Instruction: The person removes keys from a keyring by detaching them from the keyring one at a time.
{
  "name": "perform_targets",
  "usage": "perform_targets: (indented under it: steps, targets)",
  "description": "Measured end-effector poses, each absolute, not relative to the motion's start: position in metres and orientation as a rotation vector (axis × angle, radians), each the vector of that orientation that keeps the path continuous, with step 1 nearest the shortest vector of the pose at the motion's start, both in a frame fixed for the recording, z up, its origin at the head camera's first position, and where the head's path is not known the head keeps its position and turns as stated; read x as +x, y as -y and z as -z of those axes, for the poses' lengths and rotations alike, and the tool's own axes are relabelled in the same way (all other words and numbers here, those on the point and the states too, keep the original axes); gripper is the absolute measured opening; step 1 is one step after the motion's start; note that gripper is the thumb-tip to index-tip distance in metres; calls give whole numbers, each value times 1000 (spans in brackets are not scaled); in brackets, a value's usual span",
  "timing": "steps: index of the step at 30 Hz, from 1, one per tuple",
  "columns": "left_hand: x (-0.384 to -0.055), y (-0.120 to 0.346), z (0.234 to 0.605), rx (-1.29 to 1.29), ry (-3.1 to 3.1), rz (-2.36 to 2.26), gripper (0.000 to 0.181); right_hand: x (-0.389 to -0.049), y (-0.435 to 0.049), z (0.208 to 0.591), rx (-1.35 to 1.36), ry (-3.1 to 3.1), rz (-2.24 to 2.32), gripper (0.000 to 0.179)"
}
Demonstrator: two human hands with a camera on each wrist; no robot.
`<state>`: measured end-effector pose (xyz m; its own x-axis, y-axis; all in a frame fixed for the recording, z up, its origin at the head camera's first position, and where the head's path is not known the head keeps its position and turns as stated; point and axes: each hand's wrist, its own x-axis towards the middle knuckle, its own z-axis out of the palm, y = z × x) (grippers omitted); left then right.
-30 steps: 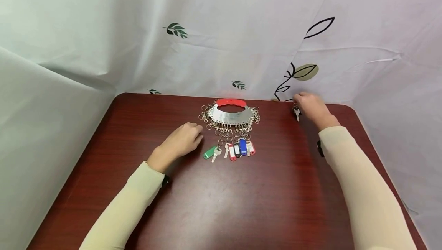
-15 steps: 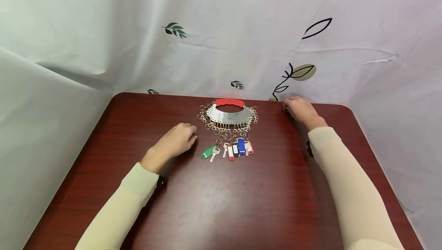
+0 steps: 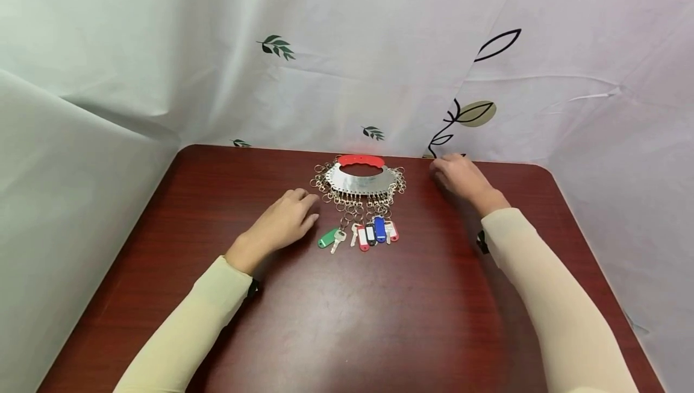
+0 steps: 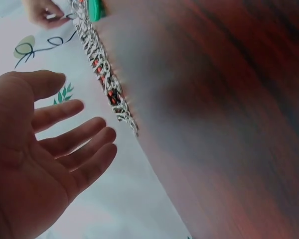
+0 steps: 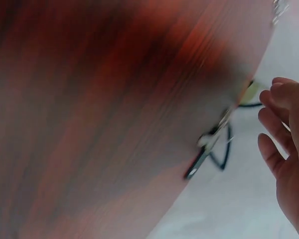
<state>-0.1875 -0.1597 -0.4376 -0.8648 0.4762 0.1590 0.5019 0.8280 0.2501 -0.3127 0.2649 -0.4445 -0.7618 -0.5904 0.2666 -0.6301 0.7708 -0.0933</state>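
Note:
In the head view my left hand [image 3: 282, 221] is low over the table, fingers relaxed and holding nothing, just left of the key rack. The left wrist view shows its palm with the fingers spread. The key rack [image 3: 362, 184] is a curved silver plate with a red grip and many ring clips. My right hand [image 3: 461, 179] is at the back right, fingers loosely bent. In the right wrist view a key [image 5: 207, 140] with a dark tag [image 5: 193, 169] and ring lies on the table, apart from the fingertips; the hand hides it in the head view.
Below the rack lie keys and tags: a green tag [image 3: 328, 238], a key [image 3: 338, 240], a blue tag [image 3: 379, 229], a black tag [image 3: 371, 234] and red ones. A white curtain [image 3: 303, 91] with leaf prints rises behind the reddish wooden table [image 3: 347, 320].
My right hand has moved left along the back edge; the key seen hanging below its fingers is hidden from the head view now. My left hand's fingers have loosened slightly.

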Motion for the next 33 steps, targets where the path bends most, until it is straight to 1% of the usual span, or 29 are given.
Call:
perform_targets:
  steps: [6,13,21,25,29,33]
  targets:
    - [-186,155,438,-853,2850,391,51,-294,-238,438,986,2773,-348,11]
    - [-183,151,440,-928,2820,352,59,-271,-210,431,991,2888,-455,14]
    - [-177,141,440,-937,2899,246,70,-244,-186,440,905,3024,-590,12]
    - [-176,134,440,-961,2906,234,71,-233,-178,445,808,3119,-596,17]
    - [-178,124,442,-1003,2868,230,67,-227,-170,450,682,3205,-608,24]
    - [-181,111,443,-1015,2884,235,66,-225,-163,453,597,3238,-620,26]
